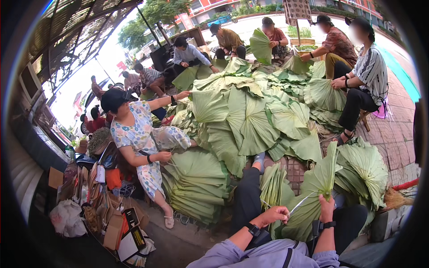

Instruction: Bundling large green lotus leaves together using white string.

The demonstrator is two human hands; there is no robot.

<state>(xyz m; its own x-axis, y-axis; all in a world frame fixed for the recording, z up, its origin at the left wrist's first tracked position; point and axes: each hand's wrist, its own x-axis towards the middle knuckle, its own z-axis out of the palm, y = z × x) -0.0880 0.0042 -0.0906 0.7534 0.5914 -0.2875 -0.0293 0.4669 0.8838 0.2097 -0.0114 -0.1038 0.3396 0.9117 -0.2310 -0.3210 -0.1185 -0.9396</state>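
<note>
A folded green lotus leaf (310, 197) stands over my lap, gripped near its lower right part by my right hand (326, 208). Pinched between the fingers of my left hand (275, 215) is a thin white strip (301, 203), which runs up across the leaf. Between my knees lies a bundle of folded leaves (273, 184). Beyond my right knee rests a stack of large leaves (363, 167). In front, a big heap of lotus leaves (256, 124) covers the ground.
At the left, a person in a floral dress (134, 124) reaches to the heap beside a leaf stack (197, 184). Several other people sit around the heap, some handling leaves. Cardboard scraps (114, 231) and a white plastic bag (68, 219) lie lower left. A broom head (397, 198) is at the right.
</note>
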